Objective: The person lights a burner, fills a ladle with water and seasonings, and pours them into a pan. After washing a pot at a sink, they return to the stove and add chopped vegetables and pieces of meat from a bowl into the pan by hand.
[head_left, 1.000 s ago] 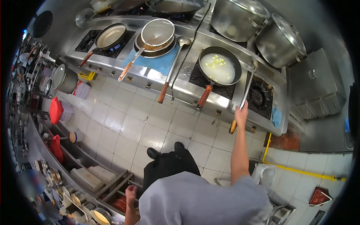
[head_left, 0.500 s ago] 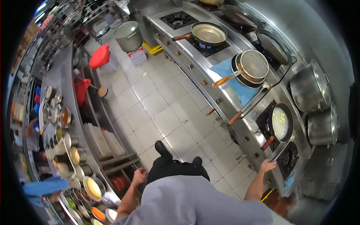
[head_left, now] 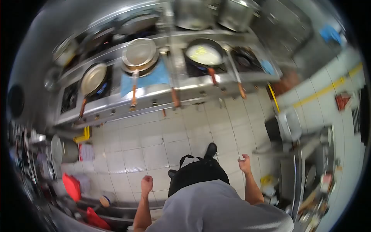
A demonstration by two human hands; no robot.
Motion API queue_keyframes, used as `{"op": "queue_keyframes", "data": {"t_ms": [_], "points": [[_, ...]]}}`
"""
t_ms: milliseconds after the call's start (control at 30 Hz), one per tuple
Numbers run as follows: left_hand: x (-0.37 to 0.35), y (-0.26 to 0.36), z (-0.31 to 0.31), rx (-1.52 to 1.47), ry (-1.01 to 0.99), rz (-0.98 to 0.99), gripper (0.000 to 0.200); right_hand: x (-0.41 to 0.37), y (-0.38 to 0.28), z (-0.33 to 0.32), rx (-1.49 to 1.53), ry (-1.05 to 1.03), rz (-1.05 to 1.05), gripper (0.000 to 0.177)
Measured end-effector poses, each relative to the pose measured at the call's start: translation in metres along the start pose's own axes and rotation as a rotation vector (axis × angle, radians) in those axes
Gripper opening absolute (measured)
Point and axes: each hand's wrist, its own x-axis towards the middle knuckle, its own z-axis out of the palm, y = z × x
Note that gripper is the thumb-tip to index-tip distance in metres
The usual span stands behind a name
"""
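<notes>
My left hand (head_left: pixel 146 183) is closed in a loose fist over the tiled floor and holds nothing. My right hand (head_left: pixel 244 162) hangs free beside my hip with its fingers curled apart, empty. Far ahead on the steel stove (head_left: pixel 154 96) sits a black pan with white liquid and yellow bits (head_left: pixel 204 53). The long ladle with a wooden grip (head_left: pixel 236 77) lies on the stove edge to the right of that pan, well away from my right hand. The picture is blurred by head motion.
More pans (head_left: pixel 93 79) and a strainer over a pan (head_left: pixel 139 54) sit on a blue cloth on the stove. A steel pot (head_left: pixel 63 149) and red containers (head_left: pixel 72 185) stand at left. A steel counter with utensils (head_left: pixel 309 170) runs along my right.
My right hand has let go of the ladle, which now rests on the stove. I have turned and stepped back, so the stove lies farther ahead. Both hands hang empty.
</notes>
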Motion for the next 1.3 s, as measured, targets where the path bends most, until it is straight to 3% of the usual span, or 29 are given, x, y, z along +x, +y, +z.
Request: {"op": "queue_keyframes", "data": {"t_ms": [133,300,400,500,633,800,933,1133,1300], "points": [[0.065,0.100,0.019,0.113,-0.185,0.187,0.018,-0.082,0.038,-0.061,0.243,0.202,0.302,0.038],[0.077,0.240,0.146,0.187,-0.460,0.427,0.019,-0.155,0.111,-0.084,0.345,0.346,0.453,0.033],[0.048,0.321,0.257,0.209,-0.706,0.551,0.021,-0.173,0.111,-0.119,0.407,0.433,0.494,0.033],[0.003,0.381,0.359,0.263,-1.036,0.805,0.023,-0.186,0.114,-0.160,0.389,0.568,0.517,0.033],[-0.086,0.466,0.436,0.449,-1.300,0.988,0.023,-0.190,0.114,-0.222,0.529,0.760,0.622,0.033],[-0.141,0.538,0.503,0.449,-1.450,1.050,0.022,-0.177,0.162,-0.287,0.645,0.941,0.637,0.031],[-0.166,0.590,0.558,0.377,-1.489,0.905,0.020,-0.143,0.206,-0.366,0.710,0.977,0.685,0.030],[-0.222,0.687,0.681,0.131,-1.598,0.880,0.015,-0.078,0.296,-0.484,0.906,1.254,0.496,0.022],[-0.350,0.787,0.758,0.227,-1.712,1.150,0.016,-0.039,0.387,-0.603,0.937,1.316,0.401,0.016]]}}
